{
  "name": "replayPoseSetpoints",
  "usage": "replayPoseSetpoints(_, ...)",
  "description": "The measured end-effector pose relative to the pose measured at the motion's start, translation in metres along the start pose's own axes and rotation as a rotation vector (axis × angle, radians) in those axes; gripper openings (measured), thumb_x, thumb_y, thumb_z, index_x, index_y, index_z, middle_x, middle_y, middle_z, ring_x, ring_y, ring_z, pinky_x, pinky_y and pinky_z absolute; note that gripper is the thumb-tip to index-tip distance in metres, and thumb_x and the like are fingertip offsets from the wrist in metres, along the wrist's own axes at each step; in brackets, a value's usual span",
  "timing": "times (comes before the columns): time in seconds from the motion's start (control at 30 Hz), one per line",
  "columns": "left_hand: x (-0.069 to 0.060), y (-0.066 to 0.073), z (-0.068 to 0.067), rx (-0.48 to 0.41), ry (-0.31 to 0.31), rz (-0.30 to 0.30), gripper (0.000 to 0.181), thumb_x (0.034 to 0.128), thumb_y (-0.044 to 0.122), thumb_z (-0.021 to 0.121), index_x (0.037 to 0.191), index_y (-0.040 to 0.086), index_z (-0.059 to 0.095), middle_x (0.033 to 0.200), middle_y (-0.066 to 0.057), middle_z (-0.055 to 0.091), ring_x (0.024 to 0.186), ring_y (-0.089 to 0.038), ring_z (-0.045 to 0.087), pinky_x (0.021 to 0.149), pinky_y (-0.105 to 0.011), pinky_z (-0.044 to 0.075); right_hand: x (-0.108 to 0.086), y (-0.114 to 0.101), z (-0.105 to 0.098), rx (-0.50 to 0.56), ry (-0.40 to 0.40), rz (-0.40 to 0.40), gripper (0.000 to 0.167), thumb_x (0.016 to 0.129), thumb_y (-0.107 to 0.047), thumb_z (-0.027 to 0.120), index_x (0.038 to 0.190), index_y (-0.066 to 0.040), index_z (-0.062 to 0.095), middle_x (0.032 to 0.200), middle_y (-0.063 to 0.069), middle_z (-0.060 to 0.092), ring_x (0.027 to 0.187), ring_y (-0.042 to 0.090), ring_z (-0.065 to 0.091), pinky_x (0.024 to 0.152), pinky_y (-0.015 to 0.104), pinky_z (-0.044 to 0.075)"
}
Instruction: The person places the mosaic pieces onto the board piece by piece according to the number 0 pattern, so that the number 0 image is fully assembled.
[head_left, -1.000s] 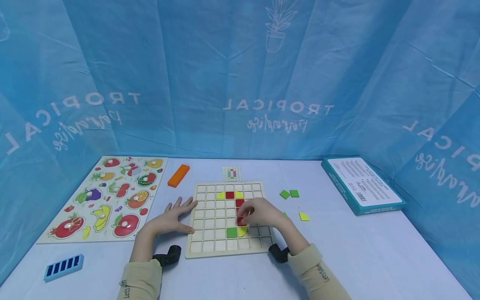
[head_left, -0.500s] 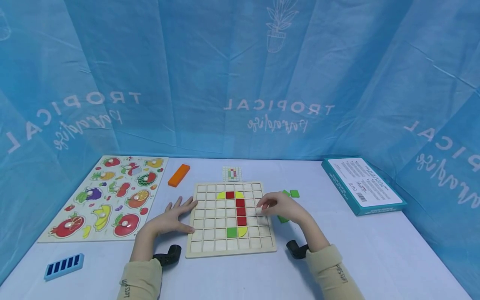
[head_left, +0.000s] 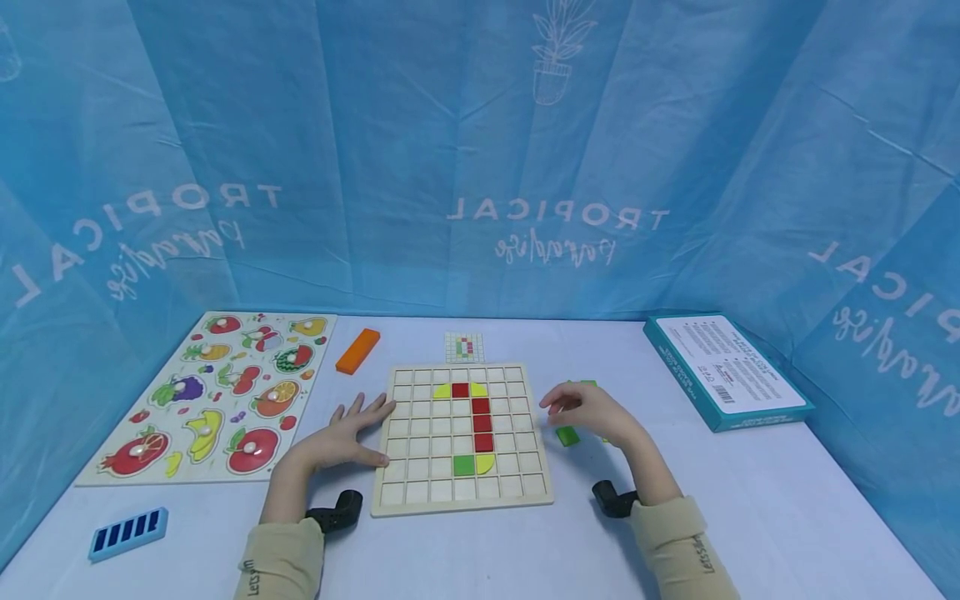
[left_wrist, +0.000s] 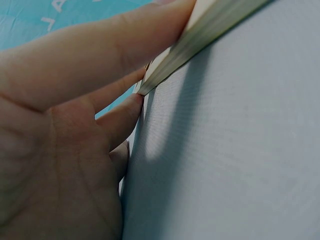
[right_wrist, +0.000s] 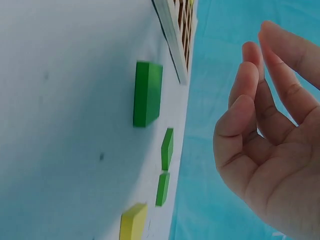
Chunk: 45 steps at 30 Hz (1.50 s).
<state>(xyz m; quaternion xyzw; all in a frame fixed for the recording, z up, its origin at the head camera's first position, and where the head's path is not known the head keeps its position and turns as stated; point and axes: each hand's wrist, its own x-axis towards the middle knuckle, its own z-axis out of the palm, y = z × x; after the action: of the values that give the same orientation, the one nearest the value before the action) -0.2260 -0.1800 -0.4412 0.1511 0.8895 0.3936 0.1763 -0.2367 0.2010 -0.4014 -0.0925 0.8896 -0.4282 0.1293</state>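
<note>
A wooden grid board (head_left: 417, 492) lies mid-table. Set in its cells are several red square tiles (head_left: 482, 406), a green tile (head_left: 463, 465) and yellow quarter-round pieces (head_left: 485, 463). My left hand (head_left: 337, 439) rests with spread fingers against the board's left edge; in the left wrist view, the thumb and fingertips touch the board's rim (left_wrist: 185, 60). Beyond the right edge, my right hand (head_left: 592, 414) hovers with loosely bent fingers and holds nothing. Close by lies a loose green tile (right_wrist: 148, 95), with two more green tiles (right_wrist: 167, 149) and a yellow piece (right_wrist: 132, 222) farther off.
A small pattern card (head_left: 464, 347) lies behind the board, near an orange block (head_left: 357, 351). To the left are a fruit puzzle board (head_left: 247, 400) and a blue slotted piece (head_left: 128, 534). A teal box (head_left: 727, 371) sits at the back right. Blue cloth hangs behind.
My right hand has let go of the red tile in the lower red cell and moved right, off the board, over the loose tiles. The left hand stays put.
</note>
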Motion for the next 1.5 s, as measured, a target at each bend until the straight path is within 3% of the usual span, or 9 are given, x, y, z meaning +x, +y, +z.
replayPoseSetpoints(0.3, -0.001, 0.001, 0.000, 0.001, 0.004, -0.004, 0.093, 0.0666, 0.026, 0.078, 0.143, 0.004, 0.030, 0.152, -0.020, 0.013, 0.138, -0.042, -0.010, 0.108, -0.059, -0.011, -0.007, 0.017, -0.016, 0.028, 0.022, 0.000, 0.024, 0.081, -0.003, 0.063, 0.105, -0.002, 0.065, 0.094, 0.012, 0.064, 0.084, 0.019, 0.055, 0.073, 0.029, 0.046)
replayPoseSetpoints(0.7, -0.003, 0.004, 0.001, 0.010, 0.013, -0.040, 0.093, 0.0662, 0.026, 0.078, 0.144, 0.006, 0.031, 0.152, -0.019, 0.013, 0.138, -0.042, -0.009, 0.107, -0.061, -0.009, -0.010, 0.049, -0.033, 0.052, 0.065, 0.128, 0.025, 0.081, -0.004, 0.062, 0.107, -0.002, 0.063, 0.100, 0.011, 0.061, 0.089, 0.021, 0.052, 0.078, 0.032, 0.044)
replayPoseSetpoints(1.17, 0.000, 0.003, 0.000, 0.017, 0.007, -0.018, 0.092, 0.0671, 0.028, 0.077, 0.144, 0.006, 0.031, 0.152, -0.020, 0.013, 0.138, -0.042, -0.009, 0.108, -0.059, -0.010, -0.014, 0.060, -0.043, 0.108, 0.004, 0.153, 0.029, 0.081, -0.008, 0.064, 0.109, 0.000, 0.061, 0.100, 0.011, 0.062, 0.085, 0.019, 0.053, 0.072, 0.028, 0.044)
replayPoseSetpoints(1.5, 0.000, 0.002, 0.000, 0.017, 0.001, -0.002, 0.092, 0.0675, 0.027, 0.078, 0.144, 0.005, 0.030, 0.152, -0.021, 0.013, 0.138, -0.043, -0.009, 0.108, -0.059, -0.011, -0.019, 0.066, -0.048, 0.065, -0.089, 0.112, 0.038, 0.070, 0.002, 0.072, 0.107, -0.001, 0.062, 0.090, 0.009, 0.055, 0.082, 0.021, 0.048, 0.069, 0.027, 0.042)
